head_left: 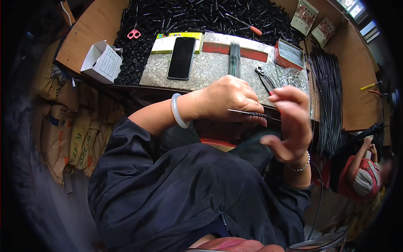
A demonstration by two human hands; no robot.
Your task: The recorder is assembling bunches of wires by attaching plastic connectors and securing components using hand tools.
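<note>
Cropped glasses, blurred right hand, indistinct rod

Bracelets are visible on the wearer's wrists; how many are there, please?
2: a pale bangle on the left wrist and a beaded bracelet on the right wrist; more could be hidden under the sleeves.

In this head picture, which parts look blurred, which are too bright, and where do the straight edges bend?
Head view: the bare right hand is smeared, probably by motion, while the bare left hand looks sharper; head view: the bright rectangular window at upper right is partly washed out; head view: the brown wooden panel at right bends along the dark rim.
</note>
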